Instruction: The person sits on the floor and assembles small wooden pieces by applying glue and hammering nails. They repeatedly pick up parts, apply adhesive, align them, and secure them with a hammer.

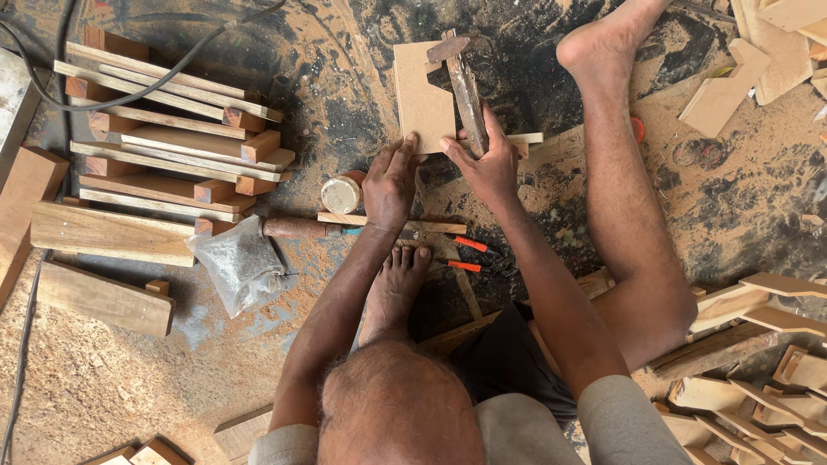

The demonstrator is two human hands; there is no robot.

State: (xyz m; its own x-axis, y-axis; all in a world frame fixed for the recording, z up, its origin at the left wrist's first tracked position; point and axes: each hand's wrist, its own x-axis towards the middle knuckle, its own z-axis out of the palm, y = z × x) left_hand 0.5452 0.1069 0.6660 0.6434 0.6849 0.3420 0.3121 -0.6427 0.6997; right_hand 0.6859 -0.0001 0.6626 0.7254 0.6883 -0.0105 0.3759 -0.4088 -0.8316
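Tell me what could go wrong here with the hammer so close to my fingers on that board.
The left hand steadies the flat board right beside the hammer that the right hand holds, so a slip could strike those fingers. The left foot is bare and lies close to the orange-handled pliers and loose wood strips, so it may get cut or pricked.

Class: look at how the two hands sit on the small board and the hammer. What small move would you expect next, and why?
Probably a short tap. The right hand grips the hammer, whose head lies across the top of the small board, while the left hand presses its lower edge flat on the floor. No nail is visible, so this is only a guess.
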